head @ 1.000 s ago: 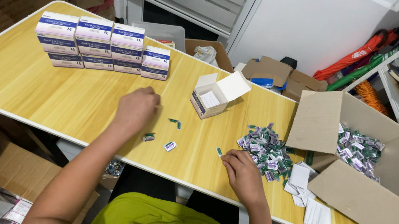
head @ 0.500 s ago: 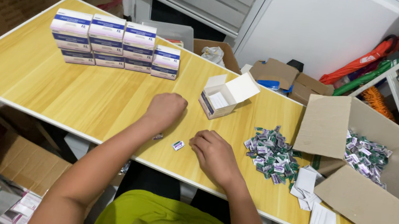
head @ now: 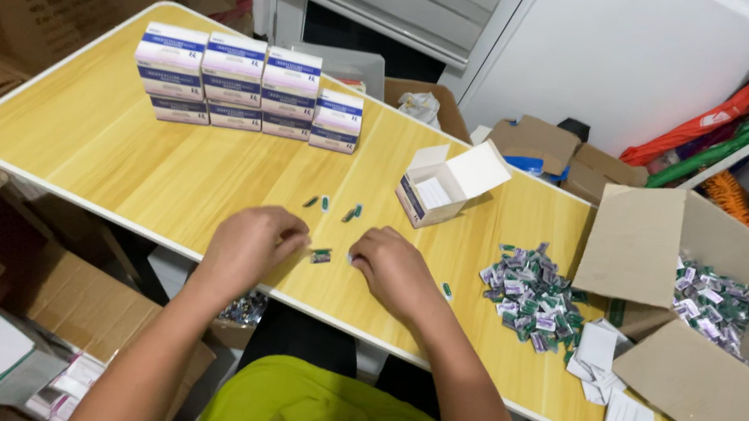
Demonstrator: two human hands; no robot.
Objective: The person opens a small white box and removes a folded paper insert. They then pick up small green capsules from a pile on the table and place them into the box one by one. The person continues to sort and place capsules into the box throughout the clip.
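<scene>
Both hands rest low on the near edge of the wooden desk (head: 102, 145), close together. The left hand (head: 249, 245) is curled loosely, knuckles up, fingertips pointing toward a small green and silver packet (head: 320, 255) that lies on the desk just beside them. Whether the fingers pinch anything cannot be told, since the palm side is hidden. The right hand (head: 395, 270) is curled the same way on the other side of that packet, its fingertips near a tiny pale piece at the desk surface; its grip is also hidden from above. The packet lies between the two hands, touching neither as far as can be seen.

A little beyond the hands, a few more small green pieces (head: 352, 212) lie scattered on the wood. Behind them stands a small white box (head: 443, 192) with its lid flap open and tilted back. To the right of the right hand sits a heap of small packets (head: 533, 293) in purple, green and silver, and one stray green piece lies between the heap and the wrist. Further right, a large cardboard box (head: 720, 390) lies open on its side, with more of the same packets inside, and folded white paper slips (head: 607, 366) lie at its mouth. At the far left of the desk, closed white and blue boxes (head: 248, 88) stand stacked in neat rows.
</scene>
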